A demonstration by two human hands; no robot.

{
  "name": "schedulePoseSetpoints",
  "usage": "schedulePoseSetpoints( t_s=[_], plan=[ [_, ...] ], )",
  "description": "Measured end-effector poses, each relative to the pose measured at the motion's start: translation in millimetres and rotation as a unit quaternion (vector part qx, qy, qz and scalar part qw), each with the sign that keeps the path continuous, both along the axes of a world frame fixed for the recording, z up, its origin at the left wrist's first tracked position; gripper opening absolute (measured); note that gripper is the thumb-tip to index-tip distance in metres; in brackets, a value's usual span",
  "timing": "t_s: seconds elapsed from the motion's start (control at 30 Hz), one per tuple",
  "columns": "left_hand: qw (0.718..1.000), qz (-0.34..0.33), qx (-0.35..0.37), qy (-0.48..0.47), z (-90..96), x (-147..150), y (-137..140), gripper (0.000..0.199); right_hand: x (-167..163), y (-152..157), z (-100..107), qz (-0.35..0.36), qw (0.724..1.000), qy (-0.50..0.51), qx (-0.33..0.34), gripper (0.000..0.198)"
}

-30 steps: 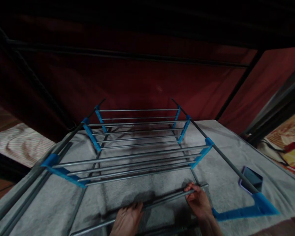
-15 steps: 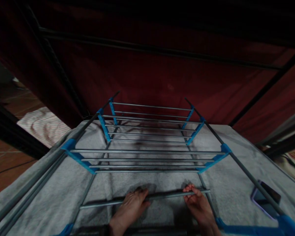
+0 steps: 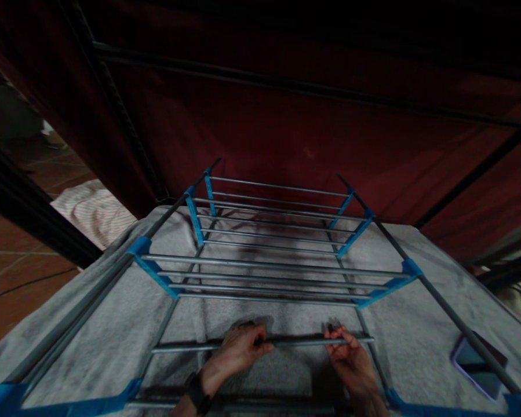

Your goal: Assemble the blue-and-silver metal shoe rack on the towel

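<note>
Left hand (image 3: 243, 348) and right hand (image 3: 348, 358) curl around one metal rod (image 3: 301, 341).

Rack (image 3: 277, 266) on cloth (image 3: 108, 341), phone (image 3: 473, 365) at right, curtain (image 3: 286, 139) behind

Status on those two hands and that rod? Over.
Left hand and right hand holding metal rod. Rod crosswise, nearer than rack's bars. Phone off right, apart from hands.

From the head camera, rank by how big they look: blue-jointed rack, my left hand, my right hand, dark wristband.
1. Rack
2. Left hand and right hand: too alike to rank
3. Dark wristband
</note>
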State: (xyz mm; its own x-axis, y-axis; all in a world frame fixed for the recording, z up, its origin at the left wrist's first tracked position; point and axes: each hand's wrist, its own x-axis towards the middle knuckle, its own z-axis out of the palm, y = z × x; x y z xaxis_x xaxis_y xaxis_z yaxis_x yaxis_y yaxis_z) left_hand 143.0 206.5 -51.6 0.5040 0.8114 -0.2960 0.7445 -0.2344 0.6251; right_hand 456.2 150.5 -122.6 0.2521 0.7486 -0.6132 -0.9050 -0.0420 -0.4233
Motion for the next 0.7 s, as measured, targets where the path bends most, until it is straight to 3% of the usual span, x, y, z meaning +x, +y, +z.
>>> schedulePoseSetpoints(
  t_s=[0.13, 0.33, 0.7],
  plan=[
    [0.999, 0.037, -0.009, -0.001, -1.4, 3.8, 6.2, 0.046, -7.1, -0.2, 7.8, -0.011, 1.0, 0.005, -0.001, 0.02],
    [0.999, 0.048, -0.018, 0.012, -7.2, 6.0, 11.5, 0.035, -14.2, 1.3, 4.4, -0.019, 0.999, -0.032, 0.03, 0.022],
    [0.998, 0.048, -0.027, -0.019, -7.4, 4.3, 10.6, 0.032, -19.5, 2.9, 3.0, -0.032, 0.997, -0.028, 0.06, 0.019]
  ],
)
